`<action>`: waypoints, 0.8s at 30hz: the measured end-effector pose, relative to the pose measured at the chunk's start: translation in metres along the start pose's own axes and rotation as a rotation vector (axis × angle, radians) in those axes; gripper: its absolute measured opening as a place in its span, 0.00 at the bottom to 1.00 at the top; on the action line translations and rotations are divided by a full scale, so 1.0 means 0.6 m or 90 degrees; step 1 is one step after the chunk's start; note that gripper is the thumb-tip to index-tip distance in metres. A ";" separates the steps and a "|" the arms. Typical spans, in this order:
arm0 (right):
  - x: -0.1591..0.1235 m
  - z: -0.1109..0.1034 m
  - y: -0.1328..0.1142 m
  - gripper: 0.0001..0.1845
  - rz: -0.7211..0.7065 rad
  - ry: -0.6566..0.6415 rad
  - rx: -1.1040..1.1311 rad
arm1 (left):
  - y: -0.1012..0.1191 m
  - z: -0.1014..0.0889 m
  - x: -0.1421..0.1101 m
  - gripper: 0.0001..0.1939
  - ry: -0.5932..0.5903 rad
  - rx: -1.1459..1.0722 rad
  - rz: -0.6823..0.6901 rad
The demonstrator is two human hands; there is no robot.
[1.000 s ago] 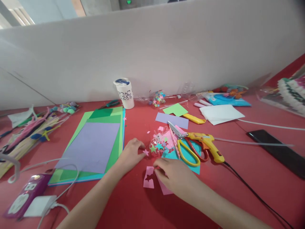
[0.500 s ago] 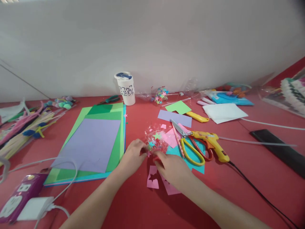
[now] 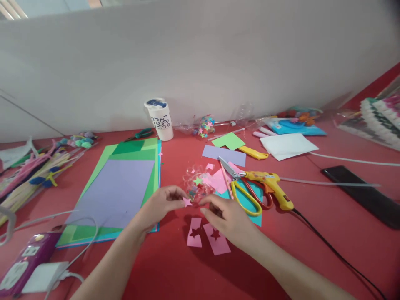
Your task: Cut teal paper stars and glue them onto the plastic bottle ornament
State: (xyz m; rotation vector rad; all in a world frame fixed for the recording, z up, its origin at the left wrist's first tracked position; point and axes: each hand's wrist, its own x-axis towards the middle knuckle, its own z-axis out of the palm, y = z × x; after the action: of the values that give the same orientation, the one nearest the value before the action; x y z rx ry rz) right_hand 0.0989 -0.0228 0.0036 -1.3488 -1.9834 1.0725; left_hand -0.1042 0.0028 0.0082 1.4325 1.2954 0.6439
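Note:
My left hand (image 3: 161, 206) pinches a small pink paper star (image 3: 187, 202) between thumb and fingertips, just above the red table. My right hand (image 3: 229, 221) is beside it with fingers curled at the edge of a clear plastic ball (image 3: 199, 186) filled with coloured stars. I cannot tell whether the right fingers grip the ball. Two pink paper scraps (image 3: 208, 237) with star-shaped holes lie under the hands.
Stacked green, blue and purple paper sheets (image 3: 123, 187) lie left. Yellow-handled scissors (image 3: 242, 189) and a yellow glue gun (image 3: 271, 187) with a black cord lie right. A white cup (image 3: 161, 119), pipe cleaners (image 3: 34, 171), a power strip (image 3: 23, 266) and a black phone (image 3: 364, 193) surround them.
My left hand has lifted the pink star away from the ball. My right hand drew back a little, uncovering the second pink scrap.

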 end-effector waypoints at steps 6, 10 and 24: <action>-0.003 -0.024 -0.005 0.06 -0.006 0.031 0.137 | 0.046 0.046 -0.012 0.08 -0.022 -0.092 -0.019; -0.006 -0.054 0.001 0.09 -0.022 0.089 0.113 | 0.064 0.064 -0.003 0.10 -0.001 -0.062 -0.002; -0.030 -0.068 0.055 0.14 -0.313 0.193 -0.300 | 0.066 0.144 0.016 0.12 0.011 -0.232 -0.048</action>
State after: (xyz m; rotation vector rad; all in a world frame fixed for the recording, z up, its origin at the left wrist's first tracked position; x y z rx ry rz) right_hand 0.1544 -0.0197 -0.0005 -1.0592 -2.2343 0.1695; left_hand -0.0103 -0.0120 0.0158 1.0782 1.1684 0.7980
